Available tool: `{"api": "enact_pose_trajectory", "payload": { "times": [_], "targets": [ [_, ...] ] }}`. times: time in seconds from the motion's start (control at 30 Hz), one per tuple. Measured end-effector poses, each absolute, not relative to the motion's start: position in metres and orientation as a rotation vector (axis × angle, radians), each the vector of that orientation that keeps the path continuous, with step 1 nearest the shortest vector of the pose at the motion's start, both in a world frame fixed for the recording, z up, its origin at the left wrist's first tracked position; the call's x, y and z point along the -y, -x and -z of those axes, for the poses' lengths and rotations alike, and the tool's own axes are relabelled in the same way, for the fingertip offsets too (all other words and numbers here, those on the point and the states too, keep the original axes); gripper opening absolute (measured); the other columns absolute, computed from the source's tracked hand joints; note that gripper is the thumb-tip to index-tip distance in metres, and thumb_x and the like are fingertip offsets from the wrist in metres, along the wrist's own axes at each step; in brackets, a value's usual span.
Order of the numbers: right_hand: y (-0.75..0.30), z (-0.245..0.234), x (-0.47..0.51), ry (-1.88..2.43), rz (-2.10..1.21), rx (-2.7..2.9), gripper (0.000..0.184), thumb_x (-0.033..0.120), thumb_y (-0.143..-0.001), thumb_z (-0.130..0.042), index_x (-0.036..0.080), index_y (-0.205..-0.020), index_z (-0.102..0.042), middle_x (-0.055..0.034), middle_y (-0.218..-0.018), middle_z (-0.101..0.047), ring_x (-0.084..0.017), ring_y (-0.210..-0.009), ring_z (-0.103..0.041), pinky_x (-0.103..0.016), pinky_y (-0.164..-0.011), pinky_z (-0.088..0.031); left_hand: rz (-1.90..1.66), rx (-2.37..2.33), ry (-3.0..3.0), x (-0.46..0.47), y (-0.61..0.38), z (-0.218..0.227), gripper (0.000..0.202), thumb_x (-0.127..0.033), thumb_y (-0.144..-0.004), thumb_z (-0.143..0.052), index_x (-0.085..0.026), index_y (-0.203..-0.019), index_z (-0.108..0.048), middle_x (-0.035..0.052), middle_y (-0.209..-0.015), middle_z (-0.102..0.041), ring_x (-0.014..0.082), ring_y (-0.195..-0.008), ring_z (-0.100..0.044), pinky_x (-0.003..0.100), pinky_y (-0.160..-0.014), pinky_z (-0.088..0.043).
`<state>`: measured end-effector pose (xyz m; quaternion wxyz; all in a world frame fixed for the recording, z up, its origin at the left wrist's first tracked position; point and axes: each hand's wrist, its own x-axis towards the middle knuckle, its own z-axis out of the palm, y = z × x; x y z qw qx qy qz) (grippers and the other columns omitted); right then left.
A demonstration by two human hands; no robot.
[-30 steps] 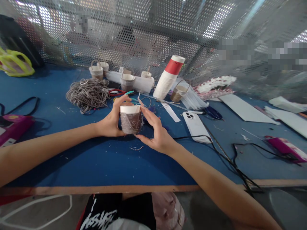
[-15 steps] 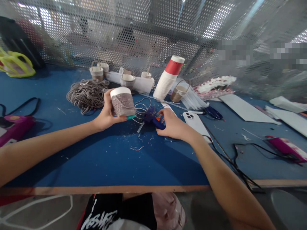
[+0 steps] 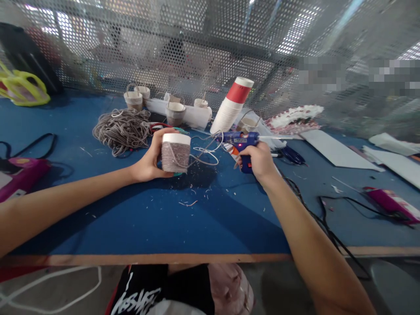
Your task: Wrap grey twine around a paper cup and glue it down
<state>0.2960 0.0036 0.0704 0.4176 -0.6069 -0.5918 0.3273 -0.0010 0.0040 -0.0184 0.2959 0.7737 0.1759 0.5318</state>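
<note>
My left hand (image 3: 149,159) is wrapped round a white paper cup (image 3: 175,152) whose side is wound with grey-brown cord, held upright just above the blue table (image 3: 138,214). A loose tail of the cord (image 3: 205,153) loops off the cup to the right. My right hand (image 3: 259,161) grips the handle of a blue hot-glue gun (image 3: 239,141), lifted off the table with its nozzle pointing left toward the cup, a short gap away. Its black cable (image 3: 315,214) trails to the right.
A heap of grey cord (image 3: 122,127) lies behind the cup. A leaning stack of paper cups (image 3: 231,107), several small wrapped cups (image 3: 174,112), a white phone (image 3: 278,168), scissors, white strips and pink glue guns (image 3: 392,203) lie about. A perforated metal screen (image 3: 197,48) closes the back.
My right hand left the cup, reached to the table, took hold of the blue glue gun and lifted it toward the cup. My left hand tilted the cup and set it upright again.
</note>
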Motion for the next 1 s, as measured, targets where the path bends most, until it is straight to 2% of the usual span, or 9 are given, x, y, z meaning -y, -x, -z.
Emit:
{"api": "enact_pose_trajectory", "payload": {
  "times": [0.2, 0.3, 0.4, 0.5, 0.57, 0.7, 0.83, 0.9, 1.0],
  "targets": [
    [-0.289, -0.063, -0.005, 1.432, -1.057, 1.234, 0.016, 0.038, -0.061, -0.051, 0.022, -0.058, -0.053, 0.0008, -0.037, -0.050, -0.015, -0.033, -0.049, -0.025, -0.032, -0.037, -1.148, -0.523, -2.117, 0.000, 0.006, 0.019, 0.099, -0.037, -0.060, -0.087, -0.029, -0.141, -0.030, 0.0113, -0.136, -0.043, 0.0364, -0.128, -0.051, 0.052, -0.107, -0.049],
    [-0.281, -0.056, -0.004, 1.402, -1.114, 1.311, 0.017, 0.038, -0.060, -0.057, 0.021, -0.062, -0.056, 0.0006, -0.042, -0.056, -0.015, -0.037, -0.054, -0.026, -0.039, -0.045, -0.982, -0.507, -2.149, 0.005, 0.002, 0.015, 0.099, -0.045, -0.060, -0.085, -0.027, -0.140, -0.029, 0.0127, -0.137, -0.044, 0.0394, -0.130, -0.049, 0.057, -0.110, -0.044],
    [-0.276, -0.054, -0.002, 1.402, -1.026, 1.450, 0.018, 0.037, -0.063, -0.062, 0.020, -0.071, -0.060, 0.0013, -0.047, -0.058, -0.016, -0.044, -0.058, -0.028, -0.047, -0.049, -0.789, -0.580, -2.167, 0.008, -0.003, 0.011, 0.095, -0.047, -0.065, -0.081, -0.026, -0.141, -0.028, 0.0120, -0.133, -0.051, 0.0370, -0.125, -0.055, 0.054, -0.106, -0.048],
    [-0.282, -0.059, -0.001, 1.485, -0.698, 1.577, 0.019, 0.040, -0.072, -0.059, 0.020, -0.075, -0.061, -0.0023, -0.059, -0.061, -0.021, -0.053, -0.063, -0.035, -0.055, -0.053, -0.652, -0.683, -2.210, 0.009, -0.006, 0.011, 0.098, -0.052, -0.061, -0.082, -0.024, -0.139, -0.030, 0.0113, -0.123, -0.059, 0.0362, -0.111, -0.064, 0.051, -0.095, -0.053],
    [-0.290, -0.063, -0.002, 1.580, -0.311, 1.648, 0.020, 0.039, -0.076, -0.058, 0.019, -0.079, -0.063, -0.0096, -0.079, -0.067, -0.027, -0.068, -0.068, -0.044, -0.067, -0.057, -0.611, -0.738, -2.241, 0.008, -0.006, 0.011, 0.097, -0.054, -0.061, -0.082, -0.024, -0.138, -0.031, 0.0113, -0.119, -0.062, 0.0358, -0.105, -0.066, 0.049, -0.090, -0.054],
    [-0.309, -0.067, -0.008, 1.823, 0.248, 1.607, 0.025, 0.036, -0.078, -0.059, 0.014, -0.090, -0.065, -0.0231, -0.108, -0.064, -0.040, -0.097, -0.067, -0.059, -0.088, -0.052, -0.626, -0.753, -2.294, 0.009, -0.006, 0.012, 0.096, -0.056, -0.062, -0.080, -0.024, -0.138, -0.032, 0.0131, -0.121, -0.062, 0.0371, -0.105, -0.067, 0.048, -0.087, -0.055],
    [-0.322, -0.062, -0.019, 1.693, 0.399, 1.508, 0.026, 0.039, -0.080, -0.057, 0.015, -0.087, -0.063, -0.0233, -0.101, -0.066, -0.041, -0.103, -0.065, -0.059, -0.090, -0.051, -0.662, -0.749, -2.328, 0.008, -0.006, 0.013, 0.096, -0.055, -0.062, -0.081, -0.024, -0.139, -0.032, 0.0124, -0.119, -0.063, 0.0360, -0.103, -0.068, 0.047, -0.084, -0.056],
    [-0.325, -0.060, -0.024, 1.555, 0.390, 1.459, 0.024, 0.041, -0.080, -0.057, 0.018, -0.084, -0.063, -0.0179, -0.091, -0.068, -0.038, -0.098, -0.066, -0.055, -0.087, -0.054, -0.688, -0.735, -2.343, 0.008, -0.006, 0.015, 0.095, -0.054, -0.063, -0.082, -0.024, -0.138, -0.032, 0.0114, -0.116, -0.064, 0.0345, -0.100, -0.069, 0.045, -0.081, -0.057],
    [-0.323, -0.057, -0.023, 1.422, 0.172, 1.449, 0.023, 0.043, -0.080, -0.055, 0.022, -0.072, -0.060, -0.0060, -0.065, -0.062, -0.030, -0.074, -0.068, -0.048, -0.071, -0.057, -0.858, -0.660, -2.395, 0.007, -0.004, 0.020, 0.094, -0.050, -0.063, -0.083, -0.024, -0.138, -0.032, 0.0118, -0.119, -0.062, 0.0332, -0.104, -0.067, 0.046, -0.084, -0.058]
  ]
}}
